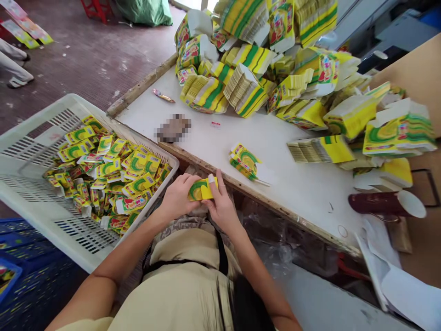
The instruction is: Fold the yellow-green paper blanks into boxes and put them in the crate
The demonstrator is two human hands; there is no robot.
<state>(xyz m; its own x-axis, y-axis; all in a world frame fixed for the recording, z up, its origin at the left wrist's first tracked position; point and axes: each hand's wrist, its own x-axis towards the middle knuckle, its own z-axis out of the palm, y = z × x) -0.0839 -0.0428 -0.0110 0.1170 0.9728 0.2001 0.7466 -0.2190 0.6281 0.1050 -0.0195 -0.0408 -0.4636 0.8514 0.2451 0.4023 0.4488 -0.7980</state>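
Note:
Between my two hands is a small yellow and green carton [197, 191], held in front of my body near the table's edge. My left hand [181, 194] grips its left end with the fingers closed round it. At the other end, my right hand [220, 201] pinches the carton by a yellow flap, and a white wrap covers one fingertip. A few flat cartons [245, 161] lie on the table just beyond my right hand. To my left, a white plastic basket [77, 103] holds many folded cartons [138, 161] in a loose heap.
Bundles of flat cartons [206, 94] are piled across the far side of the white table [275, 179], which has a wooden rim. A dark red mug [382, 203] lies on its side at the right. Blue crates [31, 276] stand lower left. A person's feet [20, 78] show upper left.

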